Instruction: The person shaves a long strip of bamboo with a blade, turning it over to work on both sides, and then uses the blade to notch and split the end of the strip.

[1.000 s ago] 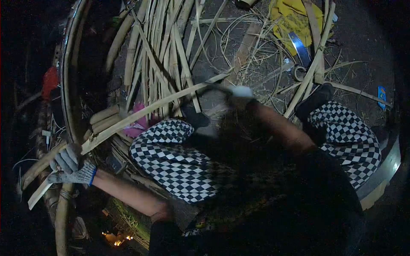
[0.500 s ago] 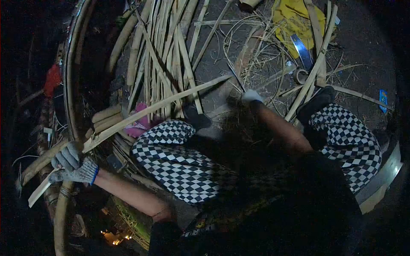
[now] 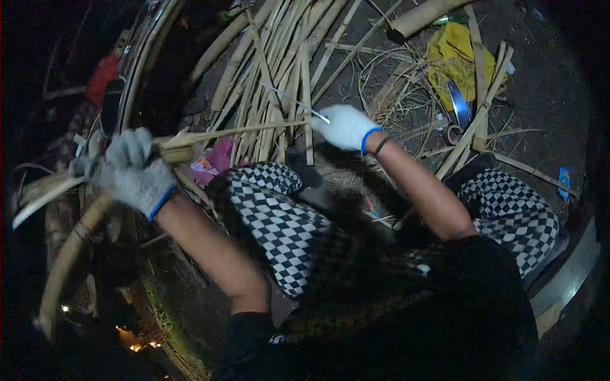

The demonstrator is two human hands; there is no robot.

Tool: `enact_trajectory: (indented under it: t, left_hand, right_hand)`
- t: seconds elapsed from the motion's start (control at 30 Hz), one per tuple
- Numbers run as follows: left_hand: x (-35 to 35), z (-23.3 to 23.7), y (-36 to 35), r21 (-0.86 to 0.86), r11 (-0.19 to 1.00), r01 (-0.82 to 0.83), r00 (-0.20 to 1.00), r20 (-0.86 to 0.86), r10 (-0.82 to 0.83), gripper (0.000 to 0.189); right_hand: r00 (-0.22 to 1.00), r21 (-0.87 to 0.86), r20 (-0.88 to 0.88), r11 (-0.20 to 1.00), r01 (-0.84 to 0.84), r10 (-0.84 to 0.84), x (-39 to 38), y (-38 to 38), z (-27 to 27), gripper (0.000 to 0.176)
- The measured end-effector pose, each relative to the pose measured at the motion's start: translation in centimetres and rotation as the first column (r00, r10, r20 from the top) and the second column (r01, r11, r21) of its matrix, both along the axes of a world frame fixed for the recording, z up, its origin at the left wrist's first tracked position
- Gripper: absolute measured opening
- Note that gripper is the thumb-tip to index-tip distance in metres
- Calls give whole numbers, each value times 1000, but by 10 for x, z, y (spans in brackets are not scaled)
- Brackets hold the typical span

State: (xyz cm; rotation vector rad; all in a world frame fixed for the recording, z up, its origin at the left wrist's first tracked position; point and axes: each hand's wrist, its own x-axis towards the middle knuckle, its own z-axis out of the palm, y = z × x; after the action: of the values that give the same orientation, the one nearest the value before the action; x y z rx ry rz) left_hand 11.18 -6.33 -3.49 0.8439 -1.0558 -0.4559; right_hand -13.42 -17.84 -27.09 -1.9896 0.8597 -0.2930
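Observation:
My left hand (image 3: 133, 171), in a grey glove with a blue cuff, is wrapped round a long pale bamboo strip (image 3: 235, 131) at the left. The strip runs rightward across the view and its other end sticks out beyond the glove. My right hand (image 3: 345, 127), in a white glove, is closed on a thin-bladed knife (image 3: 291, 100) near the strip's right end. The blade points up and left over the strip. The knife's handle is hidden in the glove. Whether the glove touches the strip is unclear.
Many bamboo strips (image 3: 295, 70) lie at the top centre. Beside them are curled shavings (image 3: 397, 89), a yellow cloth (image 3: 452, 54), a saw blade (image 3: 457, 105) and a tape roll (image 3: 454, 134). A curved pole (image 3: 76, 244) stands at the left, with small flames (image 3: 135, 338) below.
My right hand has moved up and left with the knife, from beyond the strip's end. My left hand has shifted up and right. The strip lies flatter, and the whole view has shifted.

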Motion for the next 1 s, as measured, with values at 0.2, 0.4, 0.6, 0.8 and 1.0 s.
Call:
enact_trajectory:
  t: [0.2, 0.4, 0.6, 0.8, 1.0]
  left_hand:
    - [-85, 4, 14, -135, 990, -50, 996, -79, 40, 59]
    - [-103, -17, 19, -151, 971, -184, 963, -225, 147, 46]
    - [-89, -28, 28, -168, 977, 129, 958, -232, -167, 34]
    - [-82, -40, 30, -246, 954, 172, 940, -250, -234, 33]
    - [-75, -37, 30, -230, 971, 59, 948, -291, -127, 38]
  right_hand:
    - [988, -189, 151, 981, 32, -3, -26, 27, 123, 43]
    - [955, -302, 296, 948, 105, -11, -31, 69, 145, 31]
    - [963, -328, 198, 913, 241, -183, -23, 111, 135, 23]
    - [847, 88, 398, 933, 349, -354, -25, 123, 100, 26]
    - [629, 986, 142, 53, -157, -764, -60, 138, 74, 19]
